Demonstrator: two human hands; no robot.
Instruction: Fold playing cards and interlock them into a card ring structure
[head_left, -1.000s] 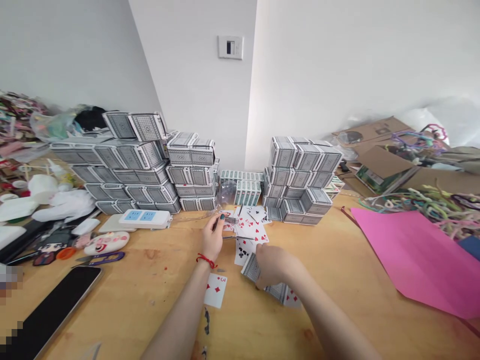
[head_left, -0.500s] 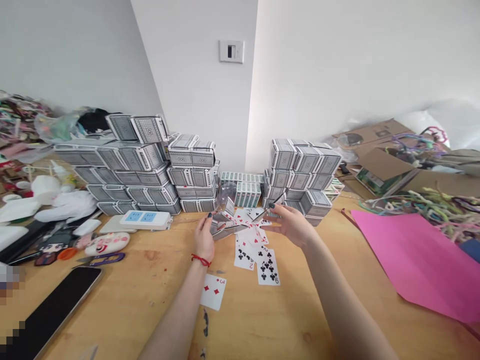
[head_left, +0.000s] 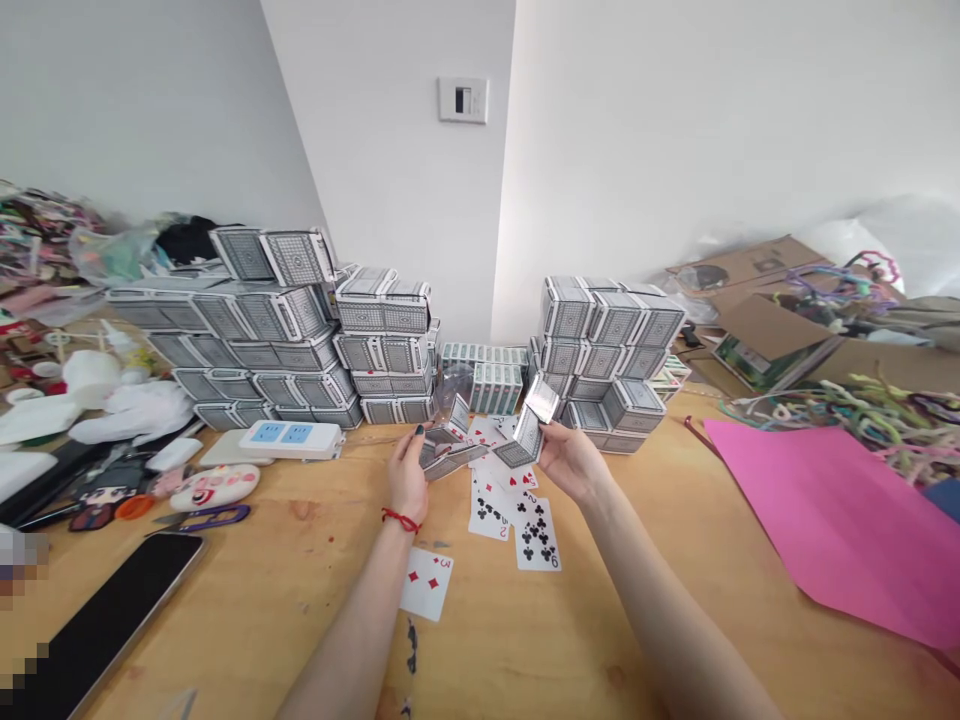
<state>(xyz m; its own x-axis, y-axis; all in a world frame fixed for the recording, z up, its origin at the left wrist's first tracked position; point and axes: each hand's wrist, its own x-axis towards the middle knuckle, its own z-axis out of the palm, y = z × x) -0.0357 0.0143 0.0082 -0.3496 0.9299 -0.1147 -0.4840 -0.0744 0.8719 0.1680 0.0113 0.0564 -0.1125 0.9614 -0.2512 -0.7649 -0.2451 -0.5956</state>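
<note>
The left hand (head_left: pixel 409 472), a red string (head_left: pixel 400 519) at its wrist, grips a loose bundle of grey-backed playing cards (head_left: pixel 448 455) just above the pale wooden counter (head_left: pixel 300 560). The right hand (head_left: pixel 571 462) pinches a second small clutch of patterned-back cards (head_left: pixel 527 432) beside it. Between and below them lie face-up cards (head_left: pixel 517 510). A three of diamonds (head_left: pixel 429 583) lies apart, nearer the person. Stacked card boxes (head_left: pixel 607 340) stand behind.

On the wooden table (head_left: pixel 300 610): face-up cards (head_left: pixel 517 518) in a loose spread (a three of diamonds (head_left: pixel 427 583) apart, nearer), stacked card boxes (head_left: pixel 277 345) along the wall, a power strip (head_left: pixel 291 438), phone (head_left: pixel 112 615), scissors (head_left: pixel 204 517), pink paper (head_left: pixel 832 520) at right.
</note>
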